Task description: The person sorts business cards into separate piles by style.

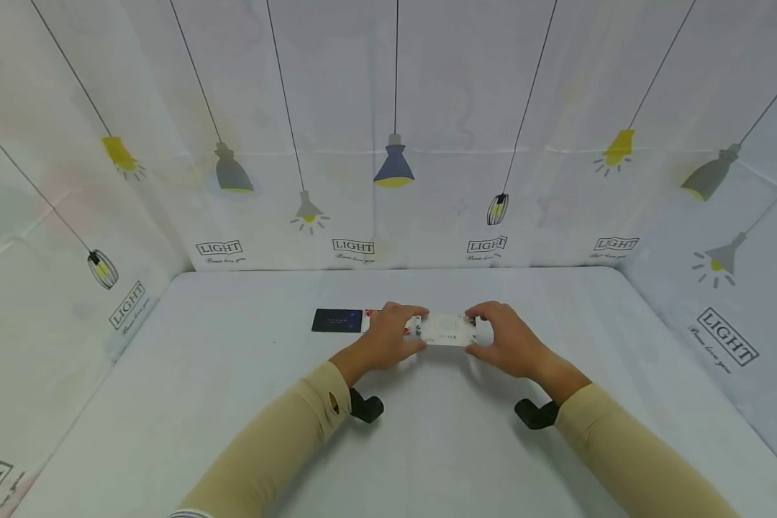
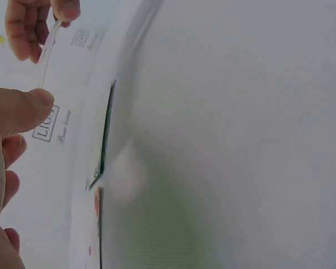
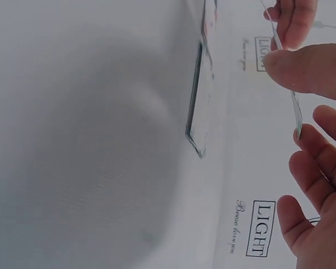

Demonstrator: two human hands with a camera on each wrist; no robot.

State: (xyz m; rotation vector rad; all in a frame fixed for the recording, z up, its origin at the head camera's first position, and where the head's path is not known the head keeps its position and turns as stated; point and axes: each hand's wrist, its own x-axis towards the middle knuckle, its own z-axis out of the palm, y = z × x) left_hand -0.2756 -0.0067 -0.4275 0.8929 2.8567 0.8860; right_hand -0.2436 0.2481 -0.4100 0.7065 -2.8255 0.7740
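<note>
A thin white card with small dark print and patterned corners is held up above the table between both hands. My left hand pinches its left end between thumb and fingers. At the right end, my right hand pinches it likewise. In the left wrist view the card shows nearly edge-on and slightly bowed. On the table beyond the hands lie a dark card and a white card with red print, partly hidden by the left hand. Another flat dark-edged card lies below the held one.
A white cloth covers the table. White curtains printed with hanging lamps stand at the back and both sides. Black curved pieces sit at the wrists, beside the beige sleeves.
</note>
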